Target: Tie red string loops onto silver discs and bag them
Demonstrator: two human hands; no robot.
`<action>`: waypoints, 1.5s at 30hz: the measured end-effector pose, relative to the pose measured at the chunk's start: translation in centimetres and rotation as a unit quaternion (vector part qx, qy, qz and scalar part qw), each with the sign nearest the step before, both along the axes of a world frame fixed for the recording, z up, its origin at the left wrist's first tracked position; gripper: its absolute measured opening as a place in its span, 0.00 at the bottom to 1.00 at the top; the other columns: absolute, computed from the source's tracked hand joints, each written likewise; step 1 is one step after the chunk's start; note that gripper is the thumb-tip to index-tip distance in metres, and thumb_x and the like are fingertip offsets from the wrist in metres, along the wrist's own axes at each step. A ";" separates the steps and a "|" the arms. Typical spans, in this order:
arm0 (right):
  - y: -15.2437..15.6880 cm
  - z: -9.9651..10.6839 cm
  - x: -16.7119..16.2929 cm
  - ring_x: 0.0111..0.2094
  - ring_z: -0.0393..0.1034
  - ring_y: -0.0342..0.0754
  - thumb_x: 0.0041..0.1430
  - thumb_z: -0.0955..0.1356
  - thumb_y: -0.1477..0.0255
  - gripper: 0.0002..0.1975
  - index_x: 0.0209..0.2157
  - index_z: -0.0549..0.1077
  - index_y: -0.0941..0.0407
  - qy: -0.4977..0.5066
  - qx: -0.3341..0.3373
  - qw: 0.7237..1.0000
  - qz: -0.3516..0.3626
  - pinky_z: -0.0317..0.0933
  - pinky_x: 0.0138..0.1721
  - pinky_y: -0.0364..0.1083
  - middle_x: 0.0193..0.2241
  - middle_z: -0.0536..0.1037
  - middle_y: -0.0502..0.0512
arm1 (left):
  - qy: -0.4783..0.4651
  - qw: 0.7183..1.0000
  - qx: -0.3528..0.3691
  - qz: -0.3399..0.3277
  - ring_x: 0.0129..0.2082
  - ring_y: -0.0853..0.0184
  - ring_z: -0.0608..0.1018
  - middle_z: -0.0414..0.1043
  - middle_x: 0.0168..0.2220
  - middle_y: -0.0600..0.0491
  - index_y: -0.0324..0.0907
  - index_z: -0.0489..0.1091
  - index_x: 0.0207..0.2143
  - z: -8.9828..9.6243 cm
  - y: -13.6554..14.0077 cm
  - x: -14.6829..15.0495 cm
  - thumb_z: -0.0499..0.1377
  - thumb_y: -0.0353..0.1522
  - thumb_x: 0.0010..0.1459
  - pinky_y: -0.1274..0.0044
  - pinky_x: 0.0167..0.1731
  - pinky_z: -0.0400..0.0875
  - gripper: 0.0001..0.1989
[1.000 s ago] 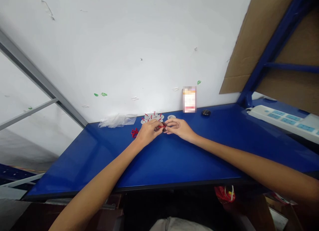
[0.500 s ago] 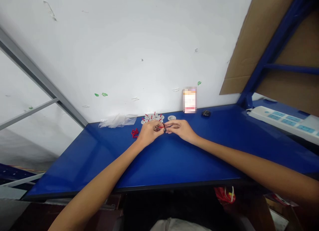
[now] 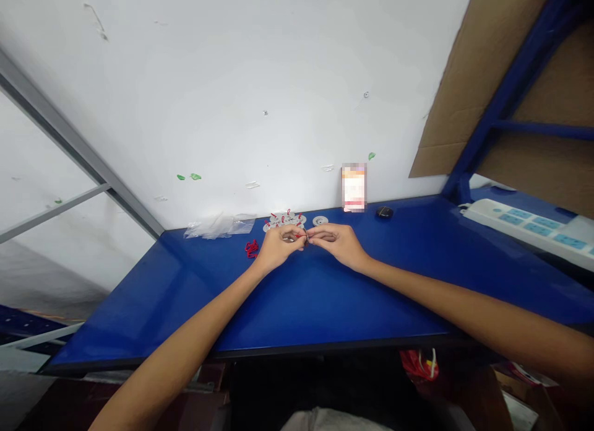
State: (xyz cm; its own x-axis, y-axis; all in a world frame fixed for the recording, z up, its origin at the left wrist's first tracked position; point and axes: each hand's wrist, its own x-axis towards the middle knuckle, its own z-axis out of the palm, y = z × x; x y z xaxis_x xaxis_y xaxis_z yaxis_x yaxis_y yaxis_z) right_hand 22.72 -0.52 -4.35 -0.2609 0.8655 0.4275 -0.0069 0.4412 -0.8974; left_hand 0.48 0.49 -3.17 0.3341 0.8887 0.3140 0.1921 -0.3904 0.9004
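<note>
Between my two hands, a small round disc (image 3: 306, 235) is held almost edge-on above the table, with a bit of red cord by it. My left hand (image 3: 276, 246) pinches its left side with thumb and fingers. From the other side, my right hand (image 3: 341, 240) has its fingertips closed on the same disc. Fingers hide most of the disc and cord. Just behind my left hand lie several pale round discs (image 3: 278, 219) with red cord loops standing up from them. One loose disc (image 3: 320, 221) lies behind my right hand. A tangle of red cords (image 3: 252, 249) sits left of my left hand.
Clear plastic bags (image 3: 218, 225) lie along the wall at the back left. A blurred-out card (image 3: 354, 189) leans on the wall, with a small black object (image 3: 384, 212) beside it. A white power strip (image 3: 533, 228) is at the right of the blue table (image 3: 325, 307).
The disc in my fingers has turned from a dark oval face to a thin edge. My hands stay nearly in place, and the things on the table have not moved.
</note>
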 end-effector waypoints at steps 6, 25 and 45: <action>-0.4 0.7 0.2 0.44 0.85 0.56 0.62 0.78 0.56 0.15 0.45 0.88 0.49 -0.034 0.077 0.996 -0.028 0.81 0.53 0.57 0.46 0.86 0.56 | -0.004 1.000 0.015 -0.001 0.35 0.64 0.85 0.82 0.36 0.50 0.39 0.81 0.39 0.4 -0.5 0.3 0.68 0.40 0.62 0.70 0.35 0.89 0.13; 0.3 2.1 1.4 0.47 0.80 0.55 0.74 0.70 0.63 0.09 0.44 0.84 0.49 -0.144 0.219 0.964 -0.038 0.74 0.53 0.54 0.44 0.84 0.56 | -0.045 0.994 -0.078 -0.068 0.37 0.60 0.87 0.84 0.38 0.46 0.39 0.80 0.42 0.3 -0.1 0.0 0.71 0.47 0.62 0.68 0.40 0.86 0.20; 0.4 2.9 1.9 0.54 0.75 0.57 0.77 0.64 0.71 0.13 0.57 0.75 0.51 -0.331 0.332 0.881 -0.063 0.70 0.57 0.55 0.51 0.80 0.61 | 0.214 0.952 0.195 0.101 0.32 0.64 0.80 0.83 0.34 0.52 0.45 0.82 0.37 1.1 0.9 -1.4 0.66 0.37 0.66 0.73 0.37 0.73 0.07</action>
State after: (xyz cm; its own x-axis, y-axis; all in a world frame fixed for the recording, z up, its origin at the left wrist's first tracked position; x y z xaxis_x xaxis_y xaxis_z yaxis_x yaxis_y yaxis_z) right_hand 24.64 -0.16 -1.47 -0.5630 0.5213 0.6413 0.5070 0.8307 -0.2301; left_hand -0.91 1.38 -2.10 0.3409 0.7920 0.5066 0.6158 -0.5953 0.5162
